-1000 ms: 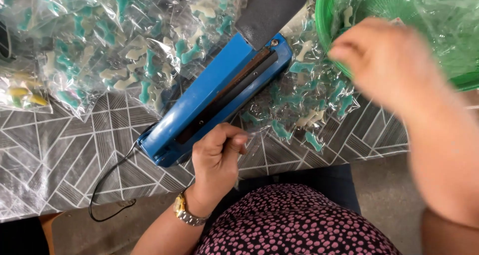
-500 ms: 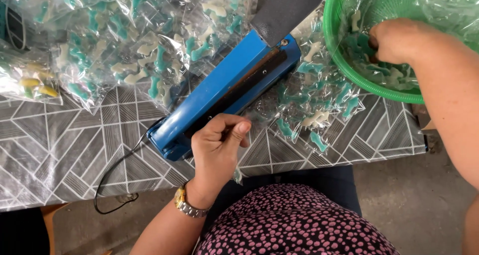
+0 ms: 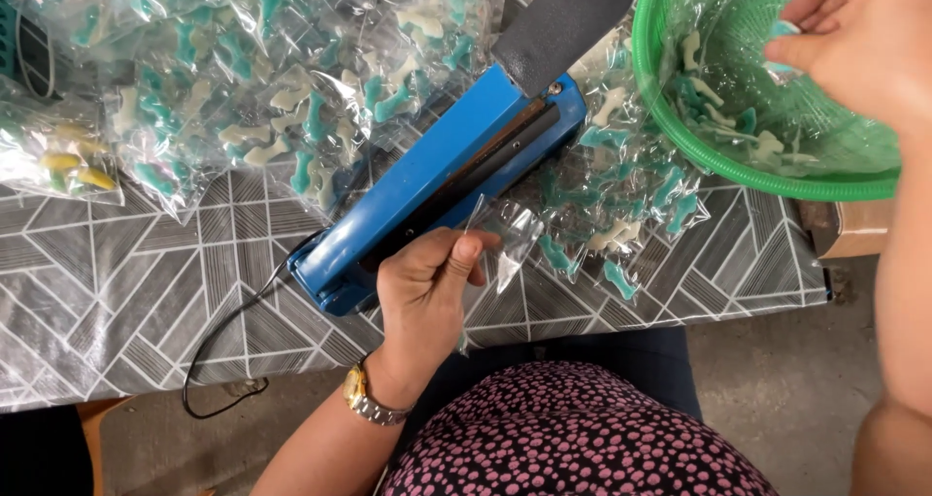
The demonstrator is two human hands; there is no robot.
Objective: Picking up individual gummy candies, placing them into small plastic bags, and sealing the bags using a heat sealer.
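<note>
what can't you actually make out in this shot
- Head view: the right hand is cut off by the top and right edges, so what its fingers pinch over the green basket is unclear.
- The left hand holds a clear plastic bag; whether anything is inside is too faint to tell.
- The blue heat sealer has its black handle cut off by the top edge.

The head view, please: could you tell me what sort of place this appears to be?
Probably a small home or workshop packing station. A blue heat sealer lies on a patterned tablecloth, heaps of sealed clear bags of small teal and white pieces surround it, and a green basket holds loose ones.
</note>
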